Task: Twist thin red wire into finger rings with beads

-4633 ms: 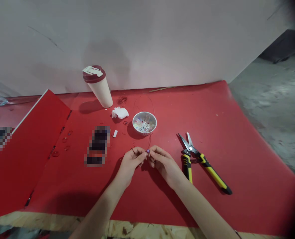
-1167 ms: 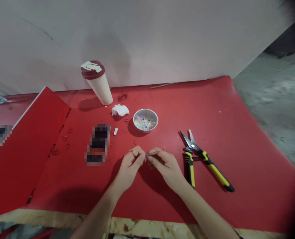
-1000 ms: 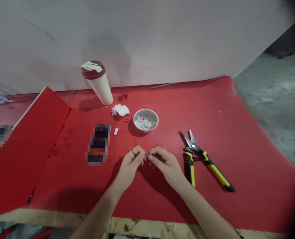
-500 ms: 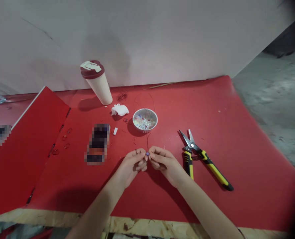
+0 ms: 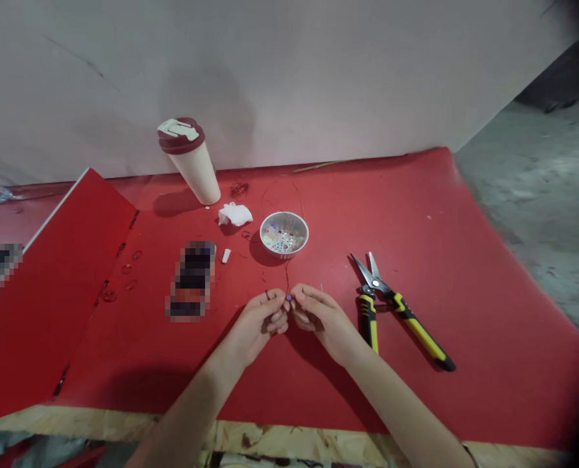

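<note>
My left hand (image 5: pixel 260 322) and my right hand (image 5: pixel 321 317) meet fingertip to fingertip low over the red mat (image 5: pixel 319 214). Both are pinched on a thin dark red wire (image 5: pixel 287 276) that carries a small purple bead (image 5: pixel 289 298) right between the fingertips. The wire rises from the bead toward the small metal bowl of mixed beads (image 5: pixel 284 234) just behind my hands. Yellow-and-black cutting pliers (image 5: pixel 397 312) lie open-jawed on the mat to the right of my right hand.
A cream tumbler with a dark red lid (image 5: pixel 190 159) stands at the back left, a crumpled white tissue (image 5: pixel 235 214) beside it. A blurred dark object (image 5: pixel 192 279) and a small white piece (image 5: pixel 226 255) lie left of the bowl. Wire loops (image 5: pixel 123 273) sit near a raised red panel (image 5: pixel 45 286).
The wire end, earlier lying sideways over my right fingers, now stands up from the bead toward the bowl. Both hands stayed in place with their fingertips together.
</note>
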{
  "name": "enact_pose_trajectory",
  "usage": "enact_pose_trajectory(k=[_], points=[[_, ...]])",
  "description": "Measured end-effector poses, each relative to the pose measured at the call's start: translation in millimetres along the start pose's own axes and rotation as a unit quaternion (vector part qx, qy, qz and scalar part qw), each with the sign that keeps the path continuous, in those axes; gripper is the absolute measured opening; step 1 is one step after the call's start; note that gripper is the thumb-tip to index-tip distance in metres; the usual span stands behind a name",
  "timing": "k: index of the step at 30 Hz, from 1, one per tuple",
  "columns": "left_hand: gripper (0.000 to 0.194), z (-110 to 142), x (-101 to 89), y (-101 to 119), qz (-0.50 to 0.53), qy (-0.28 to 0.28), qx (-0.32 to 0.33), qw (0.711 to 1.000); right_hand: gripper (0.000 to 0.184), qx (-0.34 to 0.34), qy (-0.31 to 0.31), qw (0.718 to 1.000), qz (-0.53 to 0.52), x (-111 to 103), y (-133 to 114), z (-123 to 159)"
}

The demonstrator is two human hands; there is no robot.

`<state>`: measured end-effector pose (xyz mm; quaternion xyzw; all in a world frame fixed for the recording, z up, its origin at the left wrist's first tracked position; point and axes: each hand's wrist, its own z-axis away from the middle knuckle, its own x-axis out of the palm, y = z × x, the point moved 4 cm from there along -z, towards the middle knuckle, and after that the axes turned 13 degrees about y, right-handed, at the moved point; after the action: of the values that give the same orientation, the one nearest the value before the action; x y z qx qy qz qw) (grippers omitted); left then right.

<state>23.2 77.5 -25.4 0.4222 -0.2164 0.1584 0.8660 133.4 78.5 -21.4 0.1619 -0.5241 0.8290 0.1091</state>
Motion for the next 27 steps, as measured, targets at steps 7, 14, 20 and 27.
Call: enact_pose_trajectory(k=[7, 14, 20, 27], points=[[0.024, -0.8, -2.1, -2.4, -0.002, 0.044, -0.028, 0.999, 0.031, -0.07, 0.012, 0.993, 0.098, 4.1, -5.0, 2.2], [0.026, -0.8, -3.9, -3.6, -0.022, 0.089, -0.051, 0.995, 0.027, -0.064, -0.007, 0.991, 0.119, 8.6, -2.6, 5.3], [0.02, 3.0, -2.2, -1.1, -0.009, 0.082, -0.112, 0.99, 0.024, -0.1, 0.025, 0.971, 0.217, 4.3, -0.5, 3.7], [0.016, 3.2, -2.8, 2.3, 0.01, 0.029, -0.146, 0.989, 0.023, -0.109, 0.026, 0.963, 0.244, 3.9, -2.5, 4.0]])
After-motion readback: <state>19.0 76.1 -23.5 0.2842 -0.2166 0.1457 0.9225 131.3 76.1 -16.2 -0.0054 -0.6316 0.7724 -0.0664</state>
